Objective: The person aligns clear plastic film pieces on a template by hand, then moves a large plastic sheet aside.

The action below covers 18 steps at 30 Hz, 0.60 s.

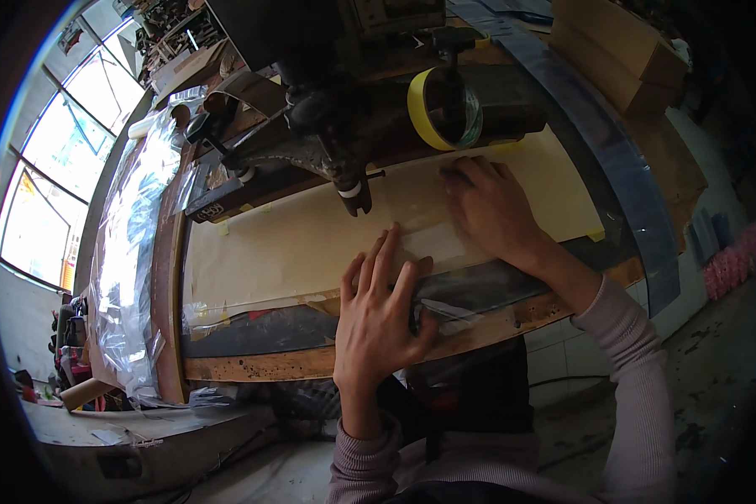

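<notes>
Clear, glossy film [435, 243] lies midway along a smooth cream sheet [252, 252]. At its seven o'clock the left hand [380, 319] spreads flat, gripping nothing; at two, the right hand [493, 208] curls, its hold unclear. Twelve o'clock: a round yellow tape roll [419, 111].

Sheet [265, 256] on bench [260, 368]; tape roll [421, 118] behind; box [601, 46] behind right.

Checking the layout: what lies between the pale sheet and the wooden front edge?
In the head view, a dark strip lies between the pale sheet and wooden edge, partly beneath clear plastic and the left hand.
</notes>
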Motion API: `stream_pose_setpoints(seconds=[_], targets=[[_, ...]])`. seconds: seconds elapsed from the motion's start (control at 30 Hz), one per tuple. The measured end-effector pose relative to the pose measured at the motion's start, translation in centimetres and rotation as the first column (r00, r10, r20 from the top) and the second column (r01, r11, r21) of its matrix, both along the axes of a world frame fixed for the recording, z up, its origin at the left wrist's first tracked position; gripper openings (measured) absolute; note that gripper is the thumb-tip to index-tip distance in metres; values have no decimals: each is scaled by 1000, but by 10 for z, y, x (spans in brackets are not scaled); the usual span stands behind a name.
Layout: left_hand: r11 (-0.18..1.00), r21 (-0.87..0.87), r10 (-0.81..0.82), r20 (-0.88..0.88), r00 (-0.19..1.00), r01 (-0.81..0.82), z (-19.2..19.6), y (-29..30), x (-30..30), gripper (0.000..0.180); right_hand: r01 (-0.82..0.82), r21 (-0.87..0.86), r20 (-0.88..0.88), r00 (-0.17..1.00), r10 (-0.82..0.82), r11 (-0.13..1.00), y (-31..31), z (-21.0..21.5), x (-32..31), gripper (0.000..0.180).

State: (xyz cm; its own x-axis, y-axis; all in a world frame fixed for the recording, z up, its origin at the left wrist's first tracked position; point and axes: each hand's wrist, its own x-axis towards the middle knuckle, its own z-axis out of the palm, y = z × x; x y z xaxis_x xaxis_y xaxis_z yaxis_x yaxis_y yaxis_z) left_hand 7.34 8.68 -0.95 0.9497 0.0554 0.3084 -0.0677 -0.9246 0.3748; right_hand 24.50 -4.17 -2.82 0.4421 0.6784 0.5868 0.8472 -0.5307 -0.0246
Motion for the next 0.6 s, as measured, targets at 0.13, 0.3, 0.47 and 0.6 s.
stream_pose_setpoints(seconds=[0.13, 0.3, 0.47, 0.6], targets=[[1000, 8, -8, 0, 1000, 8, 0, -1, 1, 51, -12, 26, -9, 1000, 12, 1000, -5, 1, -2, 18], [1000, 13, -11, -11, 1000, 11, 2, 0, -2, 49, 3, -20, -6, 1000, -3, 1000, -5, 5, -7, 24], [1000, -20, 11, 9, 1000, -11, 1, -1, -1, 55, 37, -57, 11, 999, -37, 998, -7, 6, -11, 39], [1000, -15, 21, 5, 1000, -21, -2, -1, 0, 56, 50, -53, 49, 998, -47, 997, -7, 0, -12, 45]])
